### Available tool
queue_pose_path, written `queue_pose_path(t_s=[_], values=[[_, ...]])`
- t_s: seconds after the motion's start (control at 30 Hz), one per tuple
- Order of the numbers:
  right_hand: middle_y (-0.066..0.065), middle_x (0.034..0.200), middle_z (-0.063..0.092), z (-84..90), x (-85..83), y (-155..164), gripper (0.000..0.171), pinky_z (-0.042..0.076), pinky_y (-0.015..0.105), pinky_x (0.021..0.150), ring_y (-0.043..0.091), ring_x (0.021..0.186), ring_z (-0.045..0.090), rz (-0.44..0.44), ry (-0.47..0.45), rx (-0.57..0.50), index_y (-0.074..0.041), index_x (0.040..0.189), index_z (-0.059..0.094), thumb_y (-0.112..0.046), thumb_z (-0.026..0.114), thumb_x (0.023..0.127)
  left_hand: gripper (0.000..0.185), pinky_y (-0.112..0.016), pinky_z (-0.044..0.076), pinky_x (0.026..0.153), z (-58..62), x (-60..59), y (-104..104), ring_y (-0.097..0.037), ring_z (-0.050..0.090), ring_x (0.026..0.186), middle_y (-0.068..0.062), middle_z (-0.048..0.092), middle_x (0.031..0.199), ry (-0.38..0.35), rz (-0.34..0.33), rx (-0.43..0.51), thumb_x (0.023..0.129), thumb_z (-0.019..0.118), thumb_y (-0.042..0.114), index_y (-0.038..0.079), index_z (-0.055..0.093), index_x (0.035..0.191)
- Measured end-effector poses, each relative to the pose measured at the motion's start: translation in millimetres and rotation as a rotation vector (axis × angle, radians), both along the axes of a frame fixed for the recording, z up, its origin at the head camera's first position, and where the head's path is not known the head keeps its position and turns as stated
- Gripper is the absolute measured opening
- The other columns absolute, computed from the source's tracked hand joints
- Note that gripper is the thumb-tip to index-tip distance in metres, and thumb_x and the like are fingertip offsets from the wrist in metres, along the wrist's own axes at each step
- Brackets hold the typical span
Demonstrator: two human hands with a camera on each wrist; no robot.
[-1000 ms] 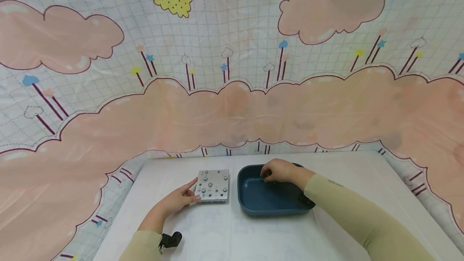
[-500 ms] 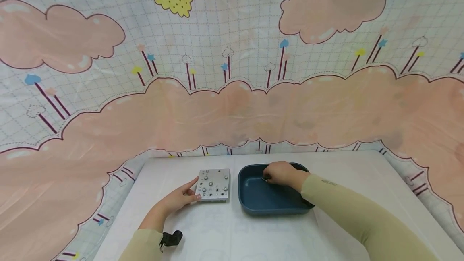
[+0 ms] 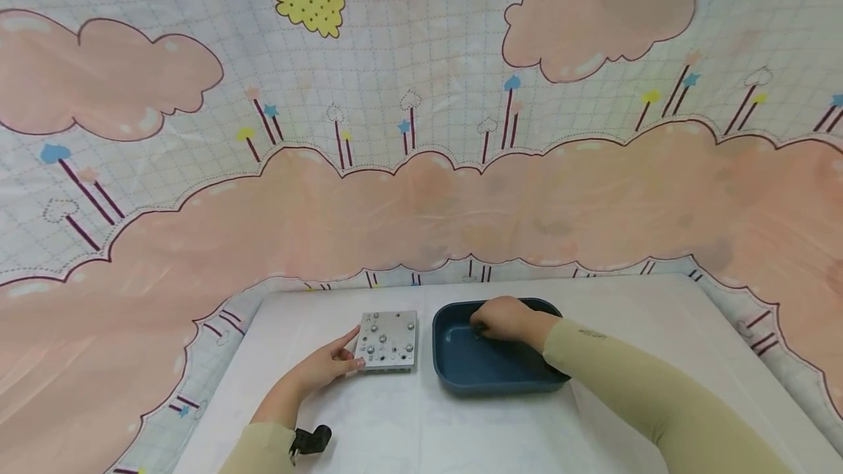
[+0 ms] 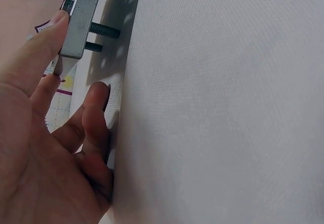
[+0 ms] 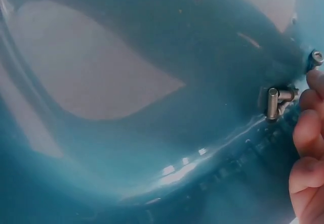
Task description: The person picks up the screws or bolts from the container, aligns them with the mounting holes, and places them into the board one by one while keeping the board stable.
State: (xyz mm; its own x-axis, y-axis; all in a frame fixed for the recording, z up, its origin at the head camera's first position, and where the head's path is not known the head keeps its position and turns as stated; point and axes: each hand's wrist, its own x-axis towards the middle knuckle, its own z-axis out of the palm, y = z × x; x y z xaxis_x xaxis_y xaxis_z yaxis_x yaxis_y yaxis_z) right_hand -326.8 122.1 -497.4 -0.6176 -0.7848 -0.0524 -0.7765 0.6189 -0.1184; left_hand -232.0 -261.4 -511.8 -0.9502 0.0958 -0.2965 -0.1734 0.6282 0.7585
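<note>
A square metal block (image 3: pixel 388 335) with several socket-head screws and holes on top sits on the table, left of the bin. My left hand (image 3: pixel 319 368) grips its left edge between thumb and finger. In the left wrist view, threaded screw ends (image 4: pixel 105 30) stick out of its underside. My right hand (image 3: pixel 506 318) reaches inside a dark blue bin (image 3: pixel 500 388), fingers curled. A socket-head screw (image 5: pixel 317 57) shows at its fingertips in the right wrist view, seemingly pinched. Just beside the fingers, loose screws (image 5: pixel 272 103) lie on the bin's floor.
A white cloth covers the table (image 3: pixel 487 430). Behind it hangs a patterned curtain (image 3: pixel 421 218) with clouds. A black wrist camera mount (image 3: pixel 311 439) sits at the left wrist. The bin's walls surround the right hand.
The right hand stays in the bin, its fingers shifting slightly to the left and turning downward over the last half second. Left hand and metal block keep their place.
</note>
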Motion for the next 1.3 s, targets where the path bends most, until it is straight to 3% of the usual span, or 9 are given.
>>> queue_pose_path(t_s=[0.17,0.47,0.93,1.3], values=[[-0.008,0.094,0.071,1.5,0.7,-6,0.016,0.053,0.030,0.078,0.008,0.085,0.064,0.050,0.052,0.050,-0.020,0.102,0.077,-0.015,0.075,0.087,0.082,-0.034,0.040,0.075,-2.3,0.9,-1,-0.019,0.049,0.087,-0.005,0.055,0.104,0.002,0.006,0.005,0.086,0.078,0.035,0.026,0.035,0.155],[-0.010,0.084,0.068,4.2,2.5,-12,0.006,0.052,0.028,0.072,0.006,0.074,0.059,0.055,0.035,0.080,-0.020,0.093,0.077,-0.024,0.077,0.087,0.082,-0.035,0.040,0.077,-1.4,1.6,-1,-0.019,0.049,0.088,-0.005,0.055,0.103,0.010,0.000,0.005,0.086,0.078,0.035,0.026,0.036,0.155],[-0.011,0.084,0.067,-1.9,3.5,-24,0.007,0.052,0.027,0.073,0.005,0.073,0.058,0.069,0.044,0.086,-0.021,0.092,0.076,-0.025,0.078,0.087,0.084,-0.035,0.042,0.077,-2.6,0.8,-2,-0.019,0.051,0.088,-0.004,0.056,0.105,0.001,0.017,-0.028,0.084,0.078,0.041,0.028,0.036,0.155],[-0.013,0.081,0.062,3.5,5.1,-24,0.006,0.051,0.028,0.074,0.005,0.073,0.054,-0.019,-0.108,0.005,-0.019,0.092,0.075,-0.025,0.073,0.091,0.084,-0.035,0.042,0.078,-5.1,-0.5,-2,-0.019,0.051,0.089,-0.004,0.057,0.104,0.009,0.007,-0.028,0.083,0.078,0.042,0.028,0.037,0.155]])
